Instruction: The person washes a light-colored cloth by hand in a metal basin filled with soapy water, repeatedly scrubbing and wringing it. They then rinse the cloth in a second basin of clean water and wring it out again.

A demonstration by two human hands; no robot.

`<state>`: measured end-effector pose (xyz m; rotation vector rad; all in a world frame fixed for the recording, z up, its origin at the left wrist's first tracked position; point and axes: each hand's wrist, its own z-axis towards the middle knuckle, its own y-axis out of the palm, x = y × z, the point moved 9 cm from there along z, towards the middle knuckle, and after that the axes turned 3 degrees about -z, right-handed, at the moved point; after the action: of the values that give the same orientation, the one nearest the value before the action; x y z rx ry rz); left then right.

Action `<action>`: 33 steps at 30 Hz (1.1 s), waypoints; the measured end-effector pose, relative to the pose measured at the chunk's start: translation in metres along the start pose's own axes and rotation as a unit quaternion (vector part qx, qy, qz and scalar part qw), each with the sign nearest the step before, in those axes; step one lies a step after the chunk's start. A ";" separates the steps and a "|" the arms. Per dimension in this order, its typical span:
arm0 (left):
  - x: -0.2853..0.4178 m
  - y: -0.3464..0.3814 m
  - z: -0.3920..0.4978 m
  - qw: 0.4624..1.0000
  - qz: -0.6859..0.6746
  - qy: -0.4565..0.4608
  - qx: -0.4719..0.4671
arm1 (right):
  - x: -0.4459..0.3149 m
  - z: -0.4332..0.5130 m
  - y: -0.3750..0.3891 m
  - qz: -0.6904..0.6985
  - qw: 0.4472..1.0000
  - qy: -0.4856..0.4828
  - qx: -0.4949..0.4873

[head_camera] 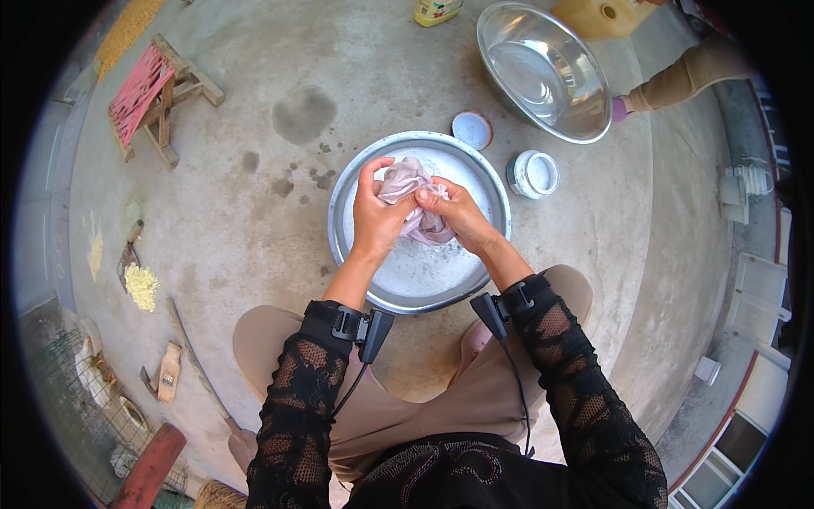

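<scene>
A bunched, wet-looking pale pink cloth [427, 223] is held over a round metal basin [420, 304] on the concrete floor between my knees. My left hand [376, 213] grips the cloth's left side, its index finger raised and curved at the top. On the right side, my right hand [463, 216] pinches a fold with the thumb on top. Whitish, sudsy-looking water lies in the basin. Just right of the basin stands an open jar [534, 175] with white contents, and a round lid [472, 130] lies by the rim.
A large steel bowl [547, 73] leans at the upper right, beside another person's leg [693, 73]. Behind it is a yellow plastic jug [601, 18]; a bottle [437, 10] of yellow liquid stands left of it. A wooden folding stool [162, 102] and a long-handled tool [200, 362] are at the left.
</scene>
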<state>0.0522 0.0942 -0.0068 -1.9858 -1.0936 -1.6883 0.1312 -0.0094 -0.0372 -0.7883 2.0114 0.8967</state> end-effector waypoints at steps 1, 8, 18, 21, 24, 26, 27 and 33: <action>-0.001 0.001 0.001 1.000 -0.005 -0.014 -0.014 | 0.001 0.001 -0.001 0.009 1.000 0.003 0.008; -0.014 0.007 0.004 0.986 -0.049 -0.104 -0.117 | -0.011 0.004 -0.034 0.036 0.989 -0.057 0.129; -0.015 -0.007 0.002 0.995 0.059 -0.076 -0.039 | 0.005 0.007 -0.021 0.166 0.985 0.010 0.044; -0.026 -0.004 0.000 0.994 0.022 -0.102 -0.040 | 0.009 0.008 -0.021 0.106 0.991 0.043 0.071; -0.044 0.000 -0.003 0.986 -0.033 -0.154 -0.060 | 0.000 0.001 -0.016 -0.087 0.988 0.028 0.123; -0.059 -0.008 -0.006 0.974 -0.091 -0.209 -0.014 | -0.025 -0.013 -0.009 -0.294 0.930 -0.056 0.213; -0.065 -0.008 -0.009 0.965 -0.128 -0.229 -0.002 | -0.037 -0.021 0.003 -0.416 0.872 -0.101 0.238; -0.083 -0.013 -0.027 0.954 -0.068 -0.272 0.104 | -0.047 -0.033 0.047 -0.550 0.774 -0.206 0.236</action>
<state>0.0225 0.0561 -0.0804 -2.3366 -1.5442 -1.0344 0.1055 0.0005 0.0322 -1.1234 0.9788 -0.1421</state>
